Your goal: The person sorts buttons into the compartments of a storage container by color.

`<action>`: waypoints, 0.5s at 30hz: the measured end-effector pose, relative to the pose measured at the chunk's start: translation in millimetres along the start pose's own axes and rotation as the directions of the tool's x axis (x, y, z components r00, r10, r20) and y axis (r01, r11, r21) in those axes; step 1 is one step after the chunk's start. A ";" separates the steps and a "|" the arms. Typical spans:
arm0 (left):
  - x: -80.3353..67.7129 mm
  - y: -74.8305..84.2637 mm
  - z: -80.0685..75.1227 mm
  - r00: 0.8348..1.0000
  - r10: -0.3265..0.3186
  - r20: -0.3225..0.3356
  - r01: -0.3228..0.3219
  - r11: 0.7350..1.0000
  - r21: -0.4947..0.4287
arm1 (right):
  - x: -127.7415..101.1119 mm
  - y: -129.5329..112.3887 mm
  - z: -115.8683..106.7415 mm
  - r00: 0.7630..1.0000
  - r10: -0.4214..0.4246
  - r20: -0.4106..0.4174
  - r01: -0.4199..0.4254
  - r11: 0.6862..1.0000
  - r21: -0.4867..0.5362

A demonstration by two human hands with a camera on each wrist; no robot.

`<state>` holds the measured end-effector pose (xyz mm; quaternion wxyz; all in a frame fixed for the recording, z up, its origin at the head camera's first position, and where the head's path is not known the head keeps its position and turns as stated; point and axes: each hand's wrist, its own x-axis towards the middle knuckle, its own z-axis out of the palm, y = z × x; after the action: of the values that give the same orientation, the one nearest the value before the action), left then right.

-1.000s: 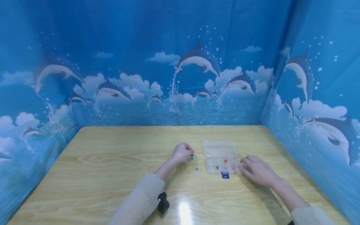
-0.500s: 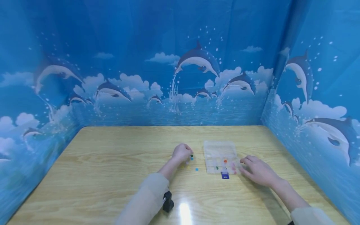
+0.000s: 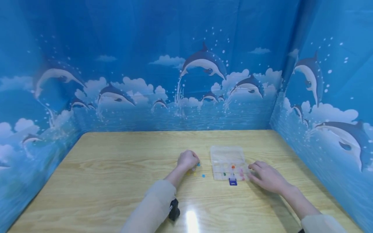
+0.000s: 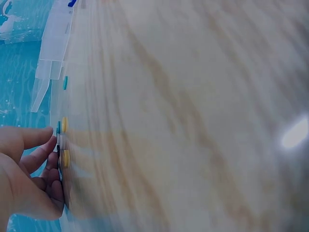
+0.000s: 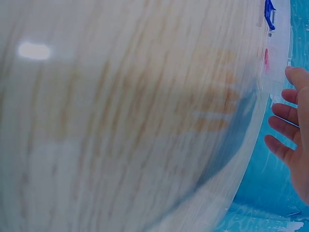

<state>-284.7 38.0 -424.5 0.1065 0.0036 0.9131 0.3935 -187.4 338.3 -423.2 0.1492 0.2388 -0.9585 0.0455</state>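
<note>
My left hand (image 3: 187,159) rests on the table with thumb and fingers drawn together, pinching a small dark green button that the fingers mostly hide in the head view. Beside it in the left wrist view stand yellow buttons (image 4: 66,158). A blue button (image 3: 198,164) lies close to the fingertips, and another lies nearer the box. The clear plastic compartment box (image 3: 215,176) has its lid (image 3: 227,152) laid back and a dark blue latch (image 3: 232,182) in front. At the box's right edge is my right hand (image 3: 269,177), its fingers relaxed and apart, gripping nothing.
Inside the box's compartments sit an orange-red piece (image 3: 233,167), a green piece (image 3: 224,174) and several pink pieces (image 3: 241,172). A dolphin-print curtain (image 3: 140,64) surrounds the back and sides of the wooden table (image 3: 116,194).
My left fingers have come down over the dark green button, which showed at the fingertips before and is now covered in the head view. My right hand stays by the box.
</note>
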 end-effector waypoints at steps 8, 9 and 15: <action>5.8 -4.4 4.7 1.000 0.020 -0.015 -0.019 0.998 0.058 | 0.5 0.0 -0.1 1.000 -0.002 0.000 0.002 1.000 0.003; 6.4 -4.5 4.9 1.000 0.023 -0.018 -0.022 0.998 0.065 | 0.7 0.0 -0.4 1.000 -0.002 -0.001 0.002 1.000 0.002; 7.6 -3.6 7.3 1.000 0.015 -0.023 -0.013 0.997 0.079 | 0.3 -0.9 -1.2 1.000 0.008 0.013 -0.008 1.000 0.000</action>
<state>-290.4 41.4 -433.4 0.0925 0.0096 0.9292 0.3578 -186.9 337.5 -421.9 0.1429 0.2354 -0.9603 0.0446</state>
